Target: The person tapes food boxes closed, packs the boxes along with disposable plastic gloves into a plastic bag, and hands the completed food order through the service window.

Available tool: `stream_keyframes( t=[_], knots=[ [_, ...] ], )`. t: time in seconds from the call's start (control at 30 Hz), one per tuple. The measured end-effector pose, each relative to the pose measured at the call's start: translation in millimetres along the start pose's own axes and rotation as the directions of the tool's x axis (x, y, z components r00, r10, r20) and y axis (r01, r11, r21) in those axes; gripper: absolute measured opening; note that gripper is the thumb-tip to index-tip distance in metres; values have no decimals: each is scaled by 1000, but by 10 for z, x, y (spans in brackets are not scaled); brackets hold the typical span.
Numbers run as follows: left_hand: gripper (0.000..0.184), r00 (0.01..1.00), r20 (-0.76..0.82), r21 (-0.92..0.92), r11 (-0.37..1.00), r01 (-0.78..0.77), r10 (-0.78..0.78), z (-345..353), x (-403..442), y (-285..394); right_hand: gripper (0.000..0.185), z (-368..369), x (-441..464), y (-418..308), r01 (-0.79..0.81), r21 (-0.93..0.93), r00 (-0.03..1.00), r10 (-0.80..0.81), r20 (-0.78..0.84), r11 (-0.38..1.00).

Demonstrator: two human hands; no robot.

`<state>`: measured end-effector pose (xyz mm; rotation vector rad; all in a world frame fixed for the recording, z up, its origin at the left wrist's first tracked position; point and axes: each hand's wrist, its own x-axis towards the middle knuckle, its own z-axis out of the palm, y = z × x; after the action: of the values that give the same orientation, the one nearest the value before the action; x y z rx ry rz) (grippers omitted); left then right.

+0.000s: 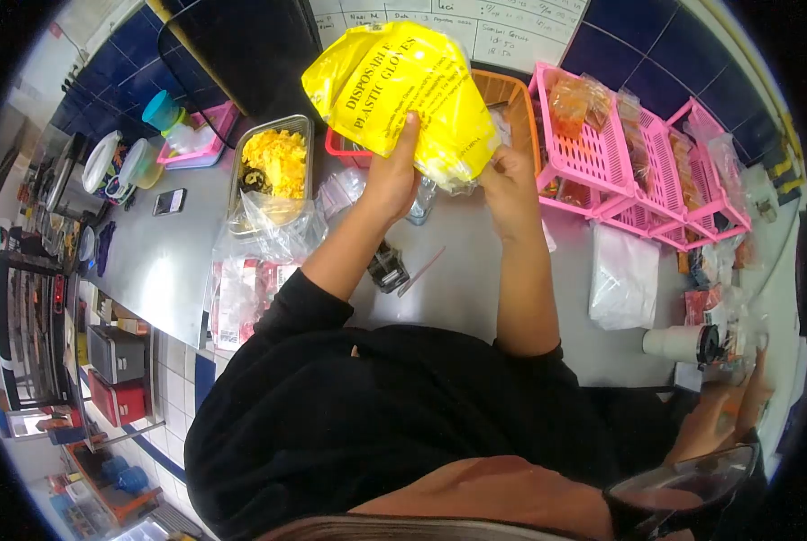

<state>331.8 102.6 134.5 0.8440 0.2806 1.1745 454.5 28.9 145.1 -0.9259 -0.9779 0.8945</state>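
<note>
A yellow bag (394, 90) printed "DISPOSABLE PLASTIC GLOVES" is held up above the steel table (462, 243). My left hand (392, 180) grips its lower edge, with the thumb on the printed face. At the bag's lower right corner, my right hand (511, 185) is closed with its fingers pinched on the plastic. Clear, crumpled plastic bulges at the bag's bottom edge between both hands. Left of my left forearm lies a metal tray (309, 149) of yellow and dark food pieces, with a clear plastic bag (282, 225) over its near end.
Pink baskets (592, 153) with packets stand at the right, beside an orange basket (525, 108). Nearer are a white plastic stack (621, 279) and a white tumbler (678, 343). A black object (387, 269) lies between my forearms. A phone (170, 202) rests at the left.
</note>
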Motion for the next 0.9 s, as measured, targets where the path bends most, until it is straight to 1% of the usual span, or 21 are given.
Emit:
stream_keyframes(
  t=[0.03,0.1,0.13,0.2,0.23,0.27,0.3,0.33,0.37,0.4,0.43,0.5,0.53,0.6,0.63,0.7,0.73,0.77,0.8,0.83,0.9],
  knots=[
    [45,1000,0,0,1000,1,-1,10,-1,6,15,-2,-2,-13,0,0,1000,0,-1,1000],
    [44,999,-48,-93,996,1,-5,25,0,12,9,-6,0,-71,40,-48,990,-46,-132,998],
    [44,999,-50,-94,996,2,-6,-7,12,8,9,-65,4,-48,39,-49,990,-45,-132,998],
    [44,990,-67,-255,962,103,-124,-146,63,-2,8,-229,23,-19,68,-57,978,-78,-195,996],
    [44,990,-68,-256,961,103,-125,-220,80,-18,8,-273,40,-57,130,-223,956,-182,-231,966],
    [44,983,-51,-287,945,155,-177,-294,97,-34,9,-311,65,-63,193,-411,934,-295,-200,891],
    [44,973,-32,-315,926,208,-229,-312,105,-34,12,-302,90,-122,240,-584,900,-403,-166,776],
    [44,972,-32,-314,926,211,-232,-319,99,-53,14,-289,101,-192,321,-684,857,-509,-85,655],
    [43,947,-47,-337,897,286,-319,-323,79,-83,13,-237,33,-245,195,-490,931,-318,-180,849],
    [42,913,-60,-360,862,358,-404,-289,48,-87,13,-245,37,-257,191,-491,931,-315,-184,850],
    [42,912,-60,-361,860,360,-407,-246,-8,-104,13,-262,48,-263,151,-450,953,-250,-169,880],
    [40,914,-109,-188,911,367,-390,-141,-104,-135,12,-251,55,-282,105,-357,980,-158,-122,928],
    [40,913,-109,-187,910,369,-393,-149,-93,-180,12,-276,44,-311,103,-356,980,-157,-125,929],
    [40,917,-216,-173,937,302,-335,-219,-66,-290,12,-371,15,-378,63,-331,983,-116,-142,941],
    [40,916,-218,-175,937,302,-336,-258,-49,-317,12,-404,7,-386,61,-333,984,-113,-140,941],
    [39,926,-258,-163,957,240,-276,-311,-17,-333,13,-428,0,-410,201,-248,932,-263,-251,948],
    [39,925,-260,-165,957,239,-276,-308,-9,-346,13,-417,-11,-445,199,-248,933,-261,-249,948],
    [37,938,-274,-157,972,175,-213,-296,-5,-370,13,-401,-29,-505,244,6,932,-233,-277,970],
    [36,946,-287,-149,983,111,-151,-258,-7,-371,14,-387,-41,-539,279,259,933,-198,-299,925],
    [36,945,-289,-150,983,110,-150,-222,-1,-366,14,-417,-40,-530,277,259,934,-197,-297,925],
    [36,936,-339,-114,992,53,-89,-160,0,-353,13,-574,-53,-499,275,578,926,-50,-374,768]
  ],
)
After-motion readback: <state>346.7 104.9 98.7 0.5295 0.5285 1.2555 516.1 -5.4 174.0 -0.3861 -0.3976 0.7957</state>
